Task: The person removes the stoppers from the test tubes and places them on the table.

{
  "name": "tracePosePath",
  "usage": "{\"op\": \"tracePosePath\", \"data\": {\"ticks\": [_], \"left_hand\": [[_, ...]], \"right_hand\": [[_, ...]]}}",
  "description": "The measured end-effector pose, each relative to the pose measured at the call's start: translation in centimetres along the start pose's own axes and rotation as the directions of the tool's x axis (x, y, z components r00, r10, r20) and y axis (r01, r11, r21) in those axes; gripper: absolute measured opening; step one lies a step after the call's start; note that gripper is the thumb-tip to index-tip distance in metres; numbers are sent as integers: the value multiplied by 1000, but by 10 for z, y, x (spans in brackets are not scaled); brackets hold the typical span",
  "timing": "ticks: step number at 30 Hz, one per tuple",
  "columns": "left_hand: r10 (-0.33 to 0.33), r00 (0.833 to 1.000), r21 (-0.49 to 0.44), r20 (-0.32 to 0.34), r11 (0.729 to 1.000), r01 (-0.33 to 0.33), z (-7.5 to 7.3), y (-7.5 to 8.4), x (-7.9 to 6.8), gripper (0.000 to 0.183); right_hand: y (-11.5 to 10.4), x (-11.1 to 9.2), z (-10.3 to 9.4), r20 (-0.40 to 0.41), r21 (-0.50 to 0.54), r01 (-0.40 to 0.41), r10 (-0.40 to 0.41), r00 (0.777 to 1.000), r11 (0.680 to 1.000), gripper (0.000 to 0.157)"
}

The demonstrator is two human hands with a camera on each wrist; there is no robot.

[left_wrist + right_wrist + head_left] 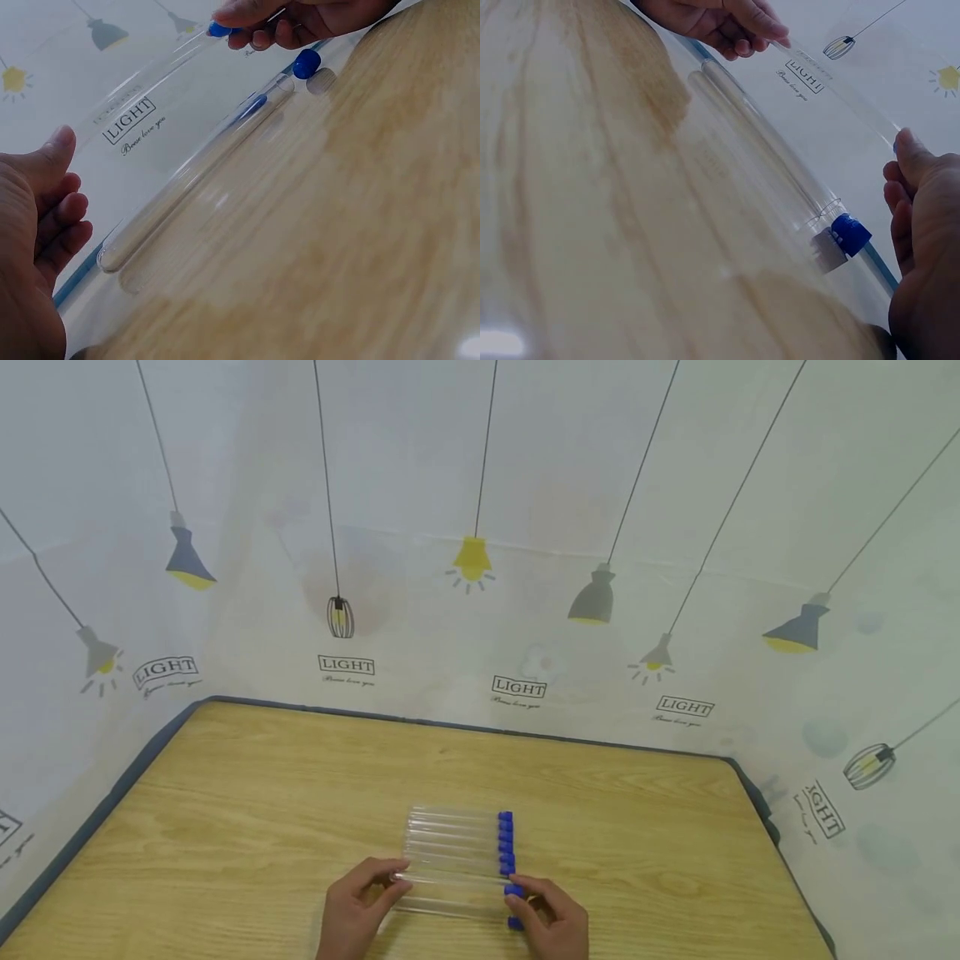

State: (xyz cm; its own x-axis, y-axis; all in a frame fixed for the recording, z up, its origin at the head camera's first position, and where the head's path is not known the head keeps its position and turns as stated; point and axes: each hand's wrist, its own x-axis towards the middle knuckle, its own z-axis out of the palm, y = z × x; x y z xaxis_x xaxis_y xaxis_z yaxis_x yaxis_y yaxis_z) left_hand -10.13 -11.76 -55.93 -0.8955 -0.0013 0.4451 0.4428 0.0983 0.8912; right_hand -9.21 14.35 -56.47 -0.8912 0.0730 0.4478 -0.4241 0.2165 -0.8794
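Between my two hands a clear test tube (450, 880) with a blue cap (513, 890) is held above the table. My left hand (356, 906) pinches its rounded end between thumb and fingers. At the other end, my right hand (555, 918) grips the capped part. Another capped test tube (187, 176) lies on the table below, nearer to me, its blue cap (851, 235) pointing right. Beyond the held tube, several more clear test tubes (453, 839) lie side by side in a row, all with blue caps to the right.
The wood-grain table (300, 777) has a dark blue edge (480, 727). Behind and on both sides hangs a pale sheet (420, 460) printed with lamps and the word LIGHT.
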Motion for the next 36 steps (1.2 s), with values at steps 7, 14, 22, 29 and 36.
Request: {"op": "tracePosePath", "data": {"ticks": [7, 14, 22, 29, 36], "left_hand": [[160, 987, 35, -2, 986, -160, 1, -3, 0, 29], [229, 973, -11, 12, 973, -229, 2, -7, -1, 30], [249, 968, -42, 13, 968, -248, 2, 0, 3, 33], [165, 986, -32, 9, 986, -164, 1, 6, 3, 29], [46, 999, -80, 0, 996, -45, 0, -4, -1, 24]], "right_hand": [[-25, 4, 5, -75, -75, 4, -10, 997, 997, 19], [-46, 8, 5, -86, -82, 24, -31, 996, 996, 18], [-42, 7, 5, -110, -93, -12, 2, 994, 996, 19], [-16, 1, 5, -106, -45, -91, 86, 991, 995, 21], [-8, -1, -2, 82, 101, -130, 122, 989, 986, 16]]}}
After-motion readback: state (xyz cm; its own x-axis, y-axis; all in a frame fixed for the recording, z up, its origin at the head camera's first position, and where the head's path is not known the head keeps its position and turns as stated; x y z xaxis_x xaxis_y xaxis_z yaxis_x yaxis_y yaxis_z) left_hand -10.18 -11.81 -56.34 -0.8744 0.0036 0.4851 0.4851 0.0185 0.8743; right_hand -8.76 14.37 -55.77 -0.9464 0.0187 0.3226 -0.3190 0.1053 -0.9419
